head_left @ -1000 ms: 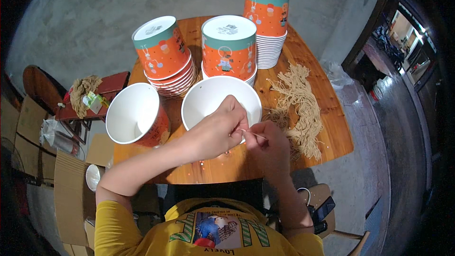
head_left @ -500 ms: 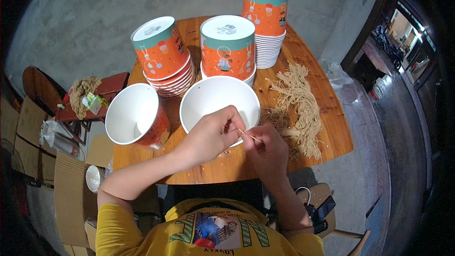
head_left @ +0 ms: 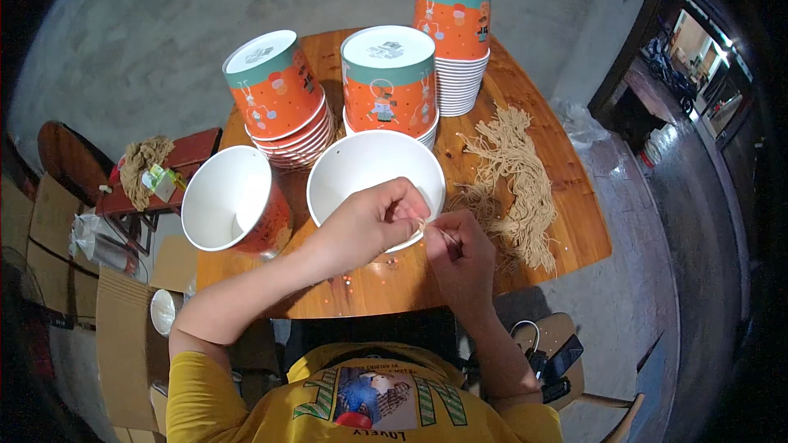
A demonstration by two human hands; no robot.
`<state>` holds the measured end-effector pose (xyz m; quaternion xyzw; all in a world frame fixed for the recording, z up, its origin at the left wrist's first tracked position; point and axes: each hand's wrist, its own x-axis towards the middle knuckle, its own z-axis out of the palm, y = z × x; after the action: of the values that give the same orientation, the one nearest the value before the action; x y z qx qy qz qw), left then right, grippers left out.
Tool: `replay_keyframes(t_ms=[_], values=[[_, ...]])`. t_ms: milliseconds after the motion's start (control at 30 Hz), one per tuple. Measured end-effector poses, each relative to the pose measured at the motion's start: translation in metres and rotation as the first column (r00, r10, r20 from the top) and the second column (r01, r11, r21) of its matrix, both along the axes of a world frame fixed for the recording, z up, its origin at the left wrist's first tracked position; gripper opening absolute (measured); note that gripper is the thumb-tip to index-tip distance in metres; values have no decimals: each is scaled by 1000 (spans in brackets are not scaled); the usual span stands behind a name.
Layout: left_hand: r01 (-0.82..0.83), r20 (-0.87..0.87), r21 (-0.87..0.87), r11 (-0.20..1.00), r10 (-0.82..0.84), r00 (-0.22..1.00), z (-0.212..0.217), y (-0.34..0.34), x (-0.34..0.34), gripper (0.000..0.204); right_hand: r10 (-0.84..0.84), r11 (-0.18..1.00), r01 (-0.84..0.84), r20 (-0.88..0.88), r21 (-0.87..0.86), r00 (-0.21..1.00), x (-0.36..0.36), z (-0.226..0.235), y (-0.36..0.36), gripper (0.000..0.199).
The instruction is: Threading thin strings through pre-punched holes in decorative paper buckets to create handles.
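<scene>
Concrete floor surrounds a round wooden table (head_left: 566,221). At its near edge the left hand (head_left: 369,226) and right hand (head_left: 460,254) meet, fingers pinched narrow on a thin string (head_left: 433,230) at the rim of an open white paper bucket (head_left: 361,168). Another open bucket (head_left: 226,197) stands left; inverted orange bucket stacks (head_left: 386,74) behind; a pile of beige strings (head_left: 517,180) lies right.
</scene>
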<state>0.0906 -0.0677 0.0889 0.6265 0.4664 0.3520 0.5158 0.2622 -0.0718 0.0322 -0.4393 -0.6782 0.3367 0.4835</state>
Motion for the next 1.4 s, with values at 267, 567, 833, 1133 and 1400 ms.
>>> replay_keyframes(t_ms=[267,567,833,1133,1400], values=[[-34,-287,305,952,126,950,4,-7,5,7,-27,999,25,63,29,998,0,3,-2,14],[-68,-173,102,992,85,981,3,-6,4,8,-13,982,1,60,191,998,-1,-2,0,12],[-20,77,-8,1000,20,997,-5,2,4,15,-39,998,39,5,40,999,-2,-4,0,18],[34,222,-122,992,-6,975,-4,6,5,21,3,996,-15,-124,-89,992,-2,-3,1,18],[75,272,-250,965,-4,962,-2,13,0,24,22,995,-39,-183,-92,983,-3,1,2,14]])
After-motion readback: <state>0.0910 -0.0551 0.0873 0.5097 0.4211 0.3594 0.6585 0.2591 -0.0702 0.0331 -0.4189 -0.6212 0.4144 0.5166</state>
